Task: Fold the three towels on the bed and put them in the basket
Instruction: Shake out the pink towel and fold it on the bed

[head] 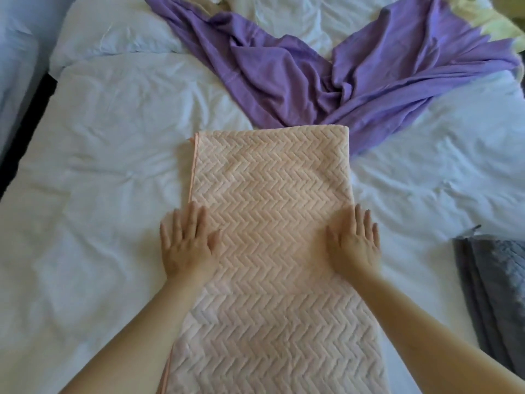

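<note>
I have both hands flat and spread, left hand and right hand pressing the long edges of the peach towel lying lengthwise on the bed, probably smoothing it so the next fold lies square.

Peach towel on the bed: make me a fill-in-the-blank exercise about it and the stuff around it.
The left hand and right hand both press flat on the peach towel, which lies on a ____ duvet.
The crumpled towel beyond it is ____ in colour.
The folded towel at the bed's right edge is ____.
Missing words: white; purple; grey.
</note>
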Motion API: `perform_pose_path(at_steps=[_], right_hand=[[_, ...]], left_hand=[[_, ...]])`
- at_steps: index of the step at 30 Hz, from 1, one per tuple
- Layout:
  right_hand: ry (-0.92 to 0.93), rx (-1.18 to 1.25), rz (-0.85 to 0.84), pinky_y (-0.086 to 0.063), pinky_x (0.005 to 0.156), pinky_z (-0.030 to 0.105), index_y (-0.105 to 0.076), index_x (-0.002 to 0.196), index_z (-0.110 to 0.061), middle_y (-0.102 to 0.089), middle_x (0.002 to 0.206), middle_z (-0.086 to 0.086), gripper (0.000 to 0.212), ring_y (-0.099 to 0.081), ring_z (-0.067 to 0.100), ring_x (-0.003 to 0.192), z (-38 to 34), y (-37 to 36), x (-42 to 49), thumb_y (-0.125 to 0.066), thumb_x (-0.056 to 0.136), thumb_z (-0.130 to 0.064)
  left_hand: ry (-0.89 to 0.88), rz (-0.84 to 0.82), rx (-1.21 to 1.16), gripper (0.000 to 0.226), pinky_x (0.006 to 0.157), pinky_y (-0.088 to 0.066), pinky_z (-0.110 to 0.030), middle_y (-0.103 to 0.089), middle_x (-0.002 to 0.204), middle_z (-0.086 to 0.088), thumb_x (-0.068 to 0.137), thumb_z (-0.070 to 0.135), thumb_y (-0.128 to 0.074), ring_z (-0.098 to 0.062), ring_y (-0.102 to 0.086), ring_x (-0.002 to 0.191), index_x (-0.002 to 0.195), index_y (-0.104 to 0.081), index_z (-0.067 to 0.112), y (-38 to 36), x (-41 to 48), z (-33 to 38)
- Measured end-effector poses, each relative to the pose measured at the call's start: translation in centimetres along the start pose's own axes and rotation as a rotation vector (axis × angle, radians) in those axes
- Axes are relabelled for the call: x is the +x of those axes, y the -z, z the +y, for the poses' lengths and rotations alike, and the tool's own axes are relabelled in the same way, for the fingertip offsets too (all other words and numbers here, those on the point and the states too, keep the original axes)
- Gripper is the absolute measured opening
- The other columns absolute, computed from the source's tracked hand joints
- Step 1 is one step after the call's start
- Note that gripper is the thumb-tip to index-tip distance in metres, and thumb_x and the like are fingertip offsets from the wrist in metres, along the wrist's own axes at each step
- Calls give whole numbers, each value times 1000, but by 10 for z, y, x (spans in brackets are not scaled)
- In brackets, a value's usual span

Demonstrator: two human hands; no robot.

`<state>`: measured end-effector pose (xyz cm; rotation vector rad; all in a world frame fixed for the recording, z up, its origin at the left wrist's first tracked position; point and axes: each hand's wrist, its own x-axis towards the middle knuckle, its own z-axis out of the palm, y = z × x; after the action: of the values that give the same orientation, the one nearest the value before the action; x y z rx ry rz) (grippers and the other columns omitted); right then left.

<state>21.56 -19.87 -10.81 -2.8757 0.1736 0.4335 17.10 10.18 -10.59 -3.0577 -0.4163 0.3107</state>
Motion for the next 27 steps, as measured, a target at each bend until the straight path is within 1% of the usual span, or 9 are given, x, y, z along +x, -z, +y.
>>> perform_pose_path(at_steps=[5, 8, 11, 12, 14, 16, 18, 23, 27], right_hand=[[360, 68, -40, 25, 109, 19, 14, 149, -26, 20, 155, -11, 63, 32, 4, 137, -21, -13, -83, -7, 96, -54], [309, -8, -89, 18, 114, 25, 10, 150, -28, 15, 157, -12, 63, 29, 3, 139, 10, -31, -113, -4, 95, -57], [116, -64, -69, 8, 119, 31, 7, 151, -24, 11, 159, -8, 65, 19, 9, 144, 48, -31, -133, -8, 96, -54], [57, -45, -58, 7, 120, 33, 8, 151, -23, 10, 160, -6, 65, 17, 12, 144, 53, -30, -141, -9, 96, -54], [67, 6, 5, 10, 119, 31, 11, 149, -24, 12, 159, -6, 64, 19, 12, 144, 45, -31, -163, -9, 96, -53], [237, 20, 21, 19, 115, 26, 14, 147, -30, 17, 155, -14, 61, 23, 9, 143, 27, -40, -194, -8, 96, -55], [380, -3, -29, 24, 112, 24, 15, 147, -35, 17, 153, -18, 60, 23, 7, 143, 17, -58, -226, -6, 96, -58], [216, -78, 3, 16, 116, 28, 7, 150, -35, 12, 155, -19, 64, 20, 6, 143, 61, -79, -273, 1, 92, -62], [104, -5, -20, 1, 120, 34, 4, 150, -36, 13, 152, -23, 70, 11, 9, 146, 91, -83, -299, -1, 87, -65]], left_hand=[[-428, 34, -78, 62, 114, -15, -48, -31, 154, 0, 92, 52, -30, -26, -31, 142, 145, -38, 22, 6, -85, 32], [-278, -106, -54, 69, 117, -9, -44, -15, 158, 8, 90, 63, -8, -20, -15, 147, 150, -13, 29, -16, -120, 13], [-200, -50, 15, 82, 119, 6, -43, 6, 158, 11, 78, 67, 25, -14, 9, 146, 148, 6, 29, -31, -134, -15], [-205, -30, -4, 83, 119, 6, -44, 3, 159, 7, 79, 66, 24, -17, 6, 147, 149, 1, 26, -28, -140, -15], [-284, 4, -78, 74, 118, -5, -49, -16, 157, 0, 91, 62, 0, -24, -12, 146, 148, -22, 20, -18, -158, -5], [-450, 25, -122, 63, 114, -15, -50, -27, 155, -2, 93, 55, -25, -25, -23, 144, 146, -36, 22, -21, -187, 7], [-530, -8, -97, 61, 112, -19, -48, -27, 156, 2, 93, 55, -29, -22, -25, 144, 146, -35, 27, -33, -215, 5], [-381, -11, -70, 67, 113, -22, -47, -33, 153, 2, 96, 57, -6, -23, -33, 141, 145, -37, 22, -55, -256, -36], [-238, -12, -143, 66, 110, -28, -51, -37, 151, 0, 91, 55, -23, -25, -34, 140, 142, -45, 20, -56, -286, -49]])
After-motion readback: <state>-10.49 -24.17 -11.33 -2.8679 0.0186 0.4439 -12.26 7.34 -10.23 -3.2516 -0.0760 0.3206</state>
